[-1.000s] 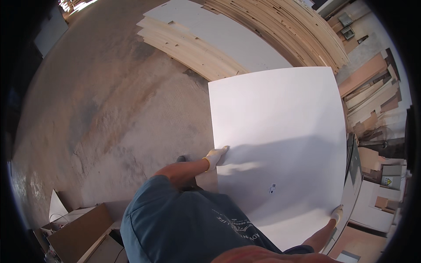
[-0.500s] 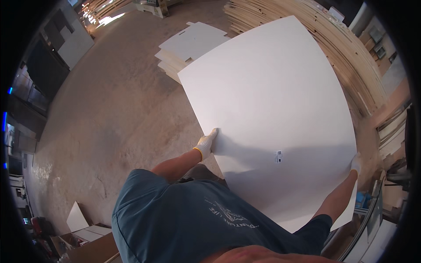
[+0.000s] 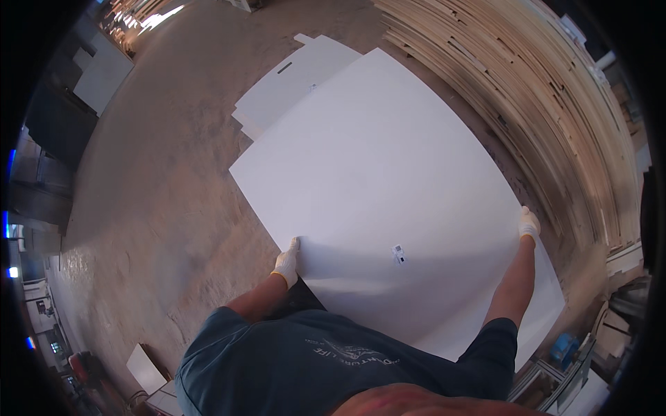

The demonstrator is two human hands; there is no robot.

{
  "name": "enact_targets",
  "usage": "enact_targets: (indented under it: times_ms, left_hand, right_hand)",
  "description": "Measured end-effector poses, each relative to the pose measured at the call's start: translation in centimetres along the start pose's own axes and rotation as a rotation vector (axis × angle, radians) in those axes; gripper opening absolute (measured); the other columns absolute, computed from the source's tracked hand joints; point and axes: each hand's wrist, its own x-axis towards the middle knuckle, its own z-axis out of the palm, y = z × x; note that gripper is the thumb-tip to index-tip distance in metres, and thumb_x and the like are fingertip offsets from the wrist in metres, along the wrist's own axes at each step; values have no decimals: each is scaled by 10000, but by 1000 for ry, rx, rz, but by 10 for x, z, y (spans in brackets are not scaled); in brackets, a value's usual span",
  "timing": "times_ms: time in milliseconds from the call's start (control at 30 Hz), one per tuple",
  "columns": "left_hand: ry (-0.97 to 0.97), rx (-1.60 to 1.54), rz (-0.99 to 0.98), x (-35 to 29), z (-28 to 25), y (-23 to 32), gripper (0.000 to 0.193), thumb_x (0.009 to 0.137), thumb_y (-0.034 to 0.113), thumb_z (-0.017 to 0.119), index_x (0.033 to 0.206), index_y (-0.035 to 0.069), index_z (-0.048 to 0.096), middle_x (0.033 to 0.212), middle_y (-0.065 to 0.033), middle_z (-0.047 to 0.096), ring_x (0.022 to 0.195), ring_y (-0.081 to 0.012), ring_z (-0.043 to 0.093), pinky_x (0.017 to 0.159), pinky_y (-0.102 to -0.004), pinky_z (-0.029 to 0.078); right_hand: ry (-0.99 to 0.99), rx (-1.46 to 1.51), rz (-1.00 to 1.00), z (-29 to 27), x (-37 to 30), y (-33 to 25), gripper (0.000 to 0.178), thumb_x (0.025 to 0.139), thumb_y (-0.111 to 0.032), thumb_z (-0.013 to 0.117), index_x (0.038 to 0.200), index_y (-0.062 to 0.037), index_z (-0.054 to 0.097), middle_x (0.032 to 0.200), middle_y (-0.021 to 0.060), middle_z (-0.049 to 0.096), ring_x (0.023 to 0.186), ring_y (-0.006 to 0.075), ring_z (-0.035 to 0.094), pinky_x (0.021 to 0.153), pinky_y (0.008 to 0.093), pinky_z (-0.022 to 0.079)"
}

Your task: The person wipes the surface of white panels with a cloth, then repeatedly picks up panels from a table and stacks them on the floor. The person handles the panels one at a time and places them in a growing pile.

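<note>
A large white panel (image 3: 374, 159) spreads out in front of my body, with a small printed label (image 3: 398, 255) on its near part. My left hand (image 3: 287, 263), in a white work glove with a yellow cuff, grips the panel's left edge with the thumb on top. On the opposite edge my right hand (image 3: 528, 222), gloved the same way, is closed round the rim. The fingers under the panel are hidden on both sides. Beyond its far left edge, a stack of white panels (image 3: 295, 76) is partly covered by it in view; the top one has a dark slot.
Long wooden boards (image 3: 527, 90) are piled high along the right side. A blue object (image 3: 565, 350) lies by metal frames at lower right. At lower left a small white board (image 3: 146, 369) leans near a box. Dark panels (image 3: 48, 149) stand along the left. The floor is bare concrete.
The large panel has swung to the left and its far edge now sits lower in view. Both hands have travelled with it, still gripping its edges. My view has shifted toward the right.
</note>
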Motion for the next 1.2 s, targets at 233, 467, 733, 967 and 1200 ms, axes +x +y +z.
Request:
enact_targets:
  times_ms: [233, 467, 733, 967, 1200]
  left_hand:
    - [107, 7, 4, 119, -32, 191, 812, 905, 723, 656, 1352, 46, 622, 1447, -139, 573, 1272, -303, 563, 1055, -498, 470]
    - [207, -109, 61, 198, -44, 336, 985, 885, 706, 689, 1491, -43, 486, 1524, -167, 501, 1368, -317, 496, 1129, -579, 392]
    - [207, -31, 126, 257, -21, 360, 832, 896, 693, 695, 1314, -21, 607, 1243, -125, 646, 1093, -262, 625, 929, -453, 531]
    - [154, -317, 278, 297, -9, 330, 737, 956, 625, 664, 1382, 29, 581, 1339, -103, 624, 1219, -281, 583, 1065, -476, 464]
    - [-154, -398, 201, 306, -26, 327, 594, 1037, 518, 592, 1448, 90, 563, 1478, -83, 568, 1369, -310, 511, 1176, -531, 403]
  right_hand:
    - [-3, 3, -86, -52, 55, -251, 756, 1054, -596, 284, 1187, -9, 743, 1247, 258, 696, 1195, 433, 656, 1007, 549, 509]
    - [35, 54, -255, -81, 102, -453, 769, 1052, -591, 276, 1166, 5, 747, 1202, 277, 704, 1163, 445, 669, 992, 548, 519]
    - [198, -71, -469, -35, 106, -514, 547, 1039, -490, 424, 1408, -131, 610, 1444, 197, 602, 1336, 411, 551, 1088, 495, 466]
    - [103, 45, -6, 134, -100, -350, 623, 1025, -483, 514, 1569, -193, 433, 1634, 148, 391, 1530, 327, 332, 1206, 507, 338]
    - [13, 361, 592, 147, -167, -241, 773, 889, -524, 688, 1495, -82, 498, 1565, 174, 467, 1445, 359, 441, 1165, 457, 409]
